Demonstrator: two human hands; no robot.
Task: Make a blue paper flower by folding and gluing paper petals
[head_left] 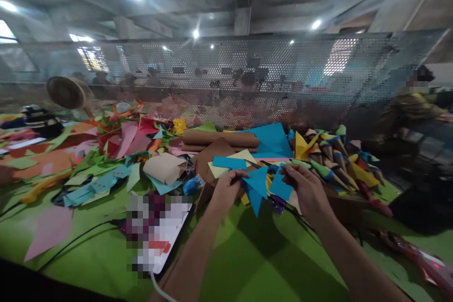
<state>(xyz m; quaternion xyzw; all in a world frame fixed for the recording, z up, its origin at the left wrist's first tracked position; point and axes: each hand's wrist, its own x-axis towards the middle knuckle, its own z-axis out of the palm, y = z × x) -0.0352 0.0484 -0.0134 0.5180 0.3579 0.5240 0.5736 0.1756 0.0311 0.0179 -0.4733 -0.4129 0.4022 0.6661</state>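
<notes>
My left hand [226,188] and my right hand [306,188] are raised over a green table [262,259], both pinched on one folded blue paper piece [264,185]. The left fingers grip its left pointed flap, which hangs down to a tip. The right fingers hold its right flap. Just behind the hands lie loose blue, yellow and brown sheets [230,161].
A pile of folded paper cones [332,158] lies at the right. Brown paper rolls [221,139] and scattered coloured scraps [106,151] cover the left and middle. A phone [159,231] with a cable lies at the near left. A perforated metal screen [247,75] stands behind. A person [410,108] sits at the far right.
</notes>
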